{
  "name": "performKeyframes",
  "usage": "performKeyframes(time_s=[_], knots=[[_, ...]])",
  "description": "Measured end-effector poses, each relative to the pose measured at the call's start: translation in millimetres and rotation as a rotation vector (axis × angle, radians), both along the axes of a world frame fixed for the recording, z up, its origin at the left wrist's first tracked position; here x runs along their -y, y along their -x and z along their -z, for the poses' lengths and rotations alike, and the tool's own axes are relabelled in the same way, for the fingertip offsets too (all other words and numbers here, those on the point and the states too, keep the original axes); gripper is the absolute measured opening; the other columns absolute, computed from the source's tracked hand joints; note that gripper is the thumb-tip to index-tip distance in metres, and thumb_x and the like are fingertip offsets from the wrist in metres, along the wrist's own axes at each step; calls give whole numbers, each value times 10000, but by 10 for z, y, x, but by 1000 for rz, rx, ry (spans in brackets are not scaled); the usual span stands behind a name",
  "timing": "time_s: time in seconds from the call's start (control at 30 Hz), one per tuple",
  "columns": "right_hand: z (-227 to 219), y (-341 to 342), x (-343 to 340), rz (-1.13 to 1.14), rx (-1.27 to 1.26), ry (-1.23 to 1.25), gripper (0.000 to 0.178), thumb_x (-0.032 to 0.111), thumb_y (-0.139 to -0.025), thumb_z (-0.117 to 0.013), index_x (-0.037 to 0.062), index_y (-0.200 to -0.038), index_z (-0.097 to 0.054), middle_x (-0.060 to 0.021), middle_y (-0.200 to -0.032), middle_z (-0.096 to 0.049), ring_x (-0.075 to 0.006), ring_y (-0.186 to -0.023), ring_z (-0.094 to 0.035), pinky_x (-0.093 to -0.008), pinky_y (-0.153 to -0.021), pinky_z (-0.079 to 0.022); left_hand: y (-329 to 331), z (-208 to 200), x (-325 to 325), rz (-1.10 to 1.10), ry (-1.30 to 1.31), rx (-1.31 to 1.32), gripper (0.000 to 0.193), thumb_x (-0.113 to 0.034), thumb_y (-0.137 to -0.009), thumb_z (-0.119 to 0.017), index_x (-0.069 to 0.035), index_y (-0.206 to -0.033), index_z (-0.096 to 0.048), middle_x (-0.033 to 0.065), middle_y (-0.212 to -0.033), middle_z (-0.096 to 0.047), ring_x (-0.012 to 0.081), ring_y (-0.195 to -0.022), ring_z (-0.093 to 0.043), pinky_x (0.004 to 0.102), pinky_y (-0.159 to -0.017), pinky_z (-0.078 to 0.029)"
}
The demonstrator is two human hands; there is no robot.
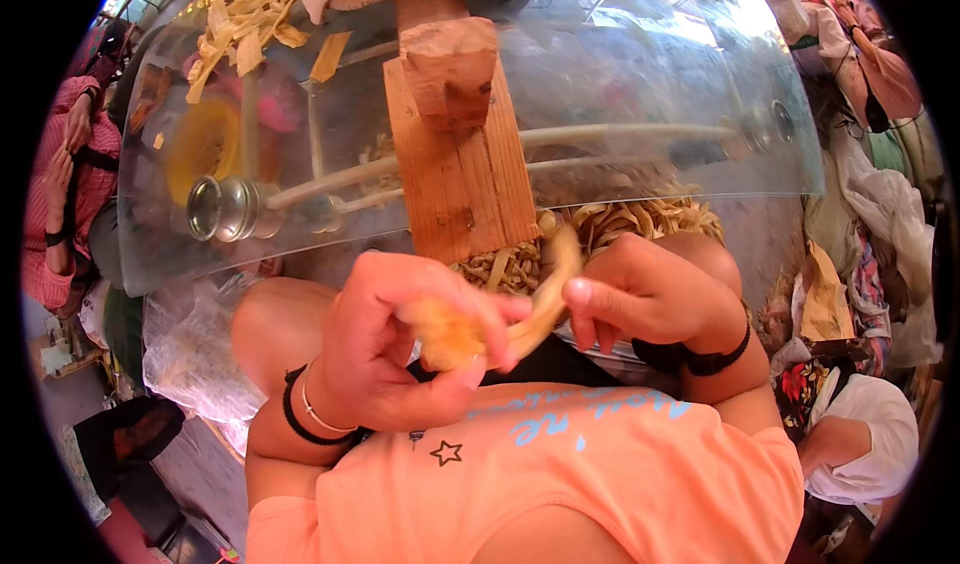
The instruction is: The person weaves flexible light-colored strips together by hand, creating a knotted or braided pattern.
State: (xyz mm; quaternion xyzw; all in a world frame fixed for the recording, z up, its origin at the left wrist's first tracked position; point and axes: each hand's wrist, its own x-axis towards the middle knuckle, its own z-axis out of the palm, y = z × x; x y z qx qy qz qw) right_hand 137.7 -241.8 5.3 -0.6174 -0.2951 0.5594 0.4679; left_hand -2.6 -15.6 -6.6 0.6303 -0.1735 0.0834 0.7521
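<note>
A pale yellow dried strip (546, 309), perhaps plant fibre, runs between my two hands above my lap. My left hand (395, 339) is closed around its near end, where the strip looks bunched or folded. At the strip's far part, my right hand (645, 299) has thumb and fingers drawn together against its side. The strip's upper tip is blurred. Just beyond my hands lies a heap of similar strips (655, 219), with shorter curled pieces (505, 264) beside it.
A glass tabletop (650, 84) on metal-ended legs spreads ahead of me. A wooden stand (460, 184) with an upright block projects over its near edge. More strips (245, 24) lie at its far left. People sit on both sides; a clear plastic bag (195, 339) lies left.
</note>
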Motion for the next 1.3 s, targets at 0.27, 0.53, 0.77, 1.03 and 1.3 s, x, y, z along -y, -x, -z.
performKeyframes(time_s=[0.27,0.53,0.77,1.03,1.3], knots=[[-7,285,-282,193,649,-608,363,215,-808,-824,35,-1052,-627,-77,-889,-651,-194,-723,-653,-292,-619,-516,-42,113,174,-85,-144,13,409,2,-790,-787,-49,-1068,-492,62,-797,-579,108,-644,-544,251,-580,-454],[85,60,-556,625,606,-400,186,113,-910,-707,21,-1050,-627,-77,-883,-656,-138,-762,-638,-261,-670,-501,-153,21,-224,-561,-438,-174,175,-101,-835,-778,-36,-909,-633,56,-764,-605,123,-636,-538,259,-569,-441],[340,-95,-688,507,1045,-346,189,106,-863,-735,23,-1007,-645,-96,-832,-645,-214,-701,-633,-315,-636,-492,-327,75,-219,-641,-763,-253,95,-52,-900,-693,-1,-878,-616,41,-759,-596,95,-659,-526,240,-607,-428],[26,84,-430,199,1096,-507,373,214,-864,-726,9,-1175,-698,-160,-1072,-604,-248,-892,-540,-309,-786,-452,-34,-18,-16,-313,14,-193,262,-43,-989,-574,-11,-1205,-430,107,-1068,-606,92,-810,-590,230,-752,-493],[130,378,-437,414,475,-707,241,121,-980,-584,-10,-1166,-662,-202,-1261,-551,-206,-1004,-565,-319,-826,-456,-59,-211,218,-110,266,-481,702,-188,-968,-666,-61,-1491,-215,44,-845,-649,48,-679,-547,187,-614,-428]])
